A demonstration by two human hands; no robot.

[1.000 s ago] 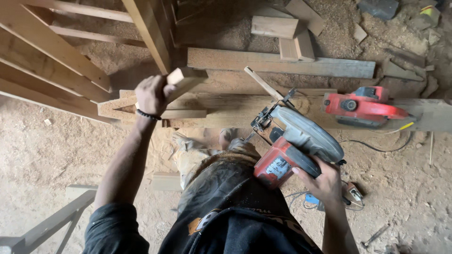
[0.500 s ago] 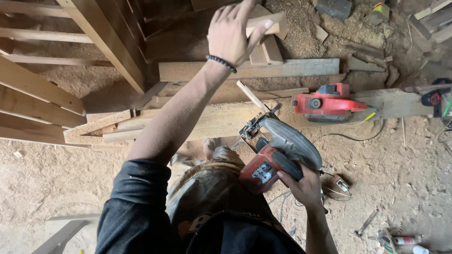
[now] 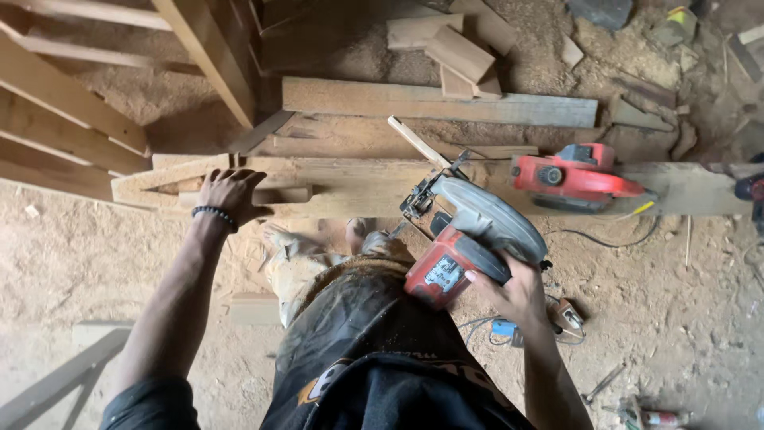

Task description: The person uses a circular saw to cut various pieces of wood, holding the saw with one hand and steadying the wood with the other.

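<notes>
**Hand and Tool Positions at the Cutting Plank**

Left hand (image 3: 231, 193): positioned left of centre in the frame, palm down, fingers spread and curled over a small wooden piece (image 3: 274, 194). That piece lies on the long plank (image 3: 358, 187), which runs across the middle of the frame. The hand presses on the wood; it does not enclose it. A dark bead bracelet (image 3: 213, 215) sits on the wrist.

Right hand (image 3: 516, 296): positioned lower right of centre. Its grip is fully closed around the rear handle of the circular saw (image 3: 469, 239). The saw has a red motor housing and a grey blade guard. Its front end sits at the near edge of the long plank, close to a thin wooden strip (image 3: 418, 143) that lies at an angle across the plank.

Surroundings:
- A second red power tool (image 3: 574, 177) rests on the long plank, to the right of the saw.
- Offcut blocks (image 3: 458, 49) lie at upper centre, beyond a further plank (image 3: 438, 99).
- Slanted timber beams (image 3: 72, 119) occupy the upper left.
- The floor (image 3: 95, 263) is covered in sawdust.
- A cord (image 3: 605, 239) trails across the floor at right.
</notes>
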